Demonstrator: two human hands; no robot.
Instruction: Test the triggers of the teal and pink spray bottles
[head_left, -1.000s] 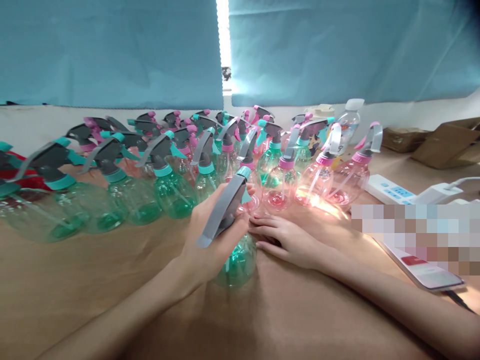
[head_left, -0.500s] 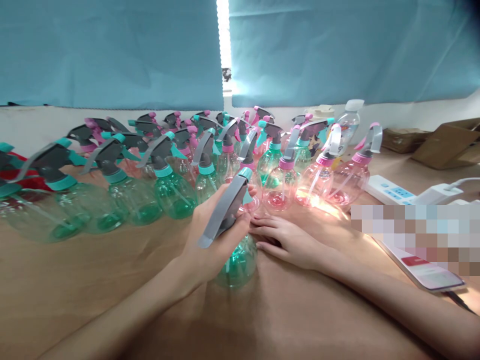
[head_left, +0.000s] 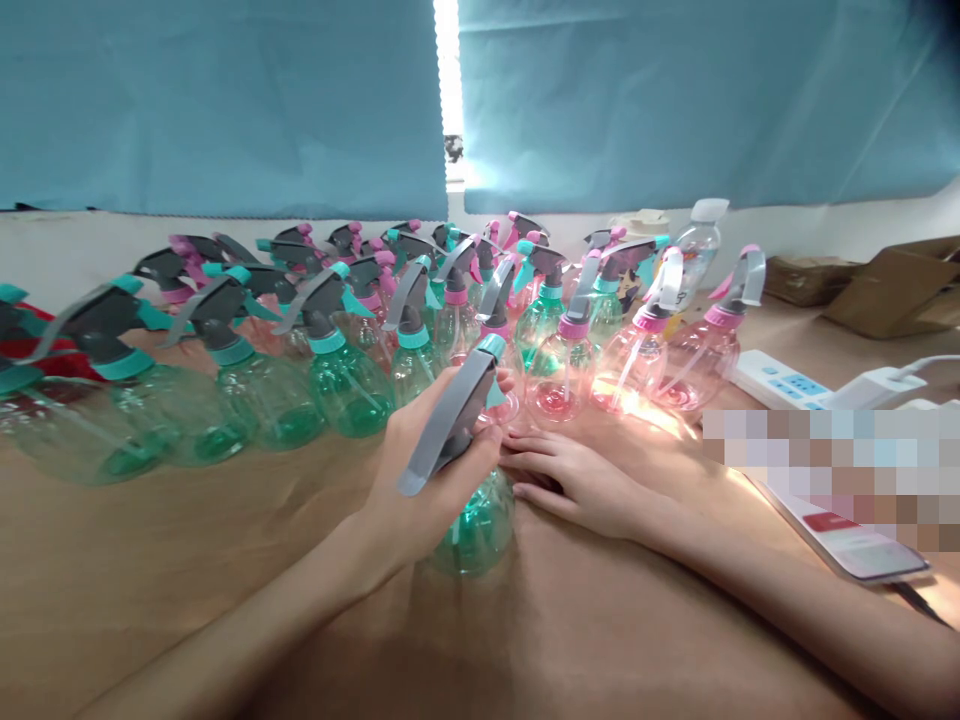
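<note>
Spray bottle (head_left: 478, 524), translucent green, rounded, grey-topped

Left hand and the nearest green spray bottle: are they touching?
Touching. The head view shows the left hand wrapped around the upper part of the green spray bottle, beneath its grey lever.

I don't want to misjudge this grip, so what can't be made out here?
All in the head view:
Held green bottle: neck, covered by the left hand.
Back-row bottles: lower bodies, behind nearer bottles.
Leftmost sprayer: partly cut off by the picture's left edge.
Phone: far end, pixelated over.
</note>
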